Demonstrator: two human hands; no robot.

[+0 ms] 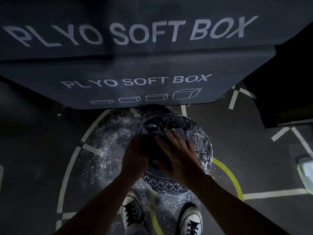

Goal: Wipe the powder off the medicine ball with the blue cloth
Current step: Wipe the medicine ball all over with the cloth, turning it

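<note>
A dark medicine ball (199,138) with white powder on its surface lies on the floor in front of my feet. My right hand (179,151) lies flat on top of the ball, fingers straight, pressing the blue cloth (182,133) that shows just past my fingertips. My left hand (135,155) rests against the ball's left side; in the dim light I cannot make out how its fingers lie. Both hands hide much of the ball's top.
White powder (108,150) is scattered over the dark floor left of the ball. Two stacked plyo soft boxes (135,92) stand just behind the ball. Tape lines (67,167) ring the spot. My two shoes (132,212) stand below. A pale container (304,168) sits at the right edge.
</note>
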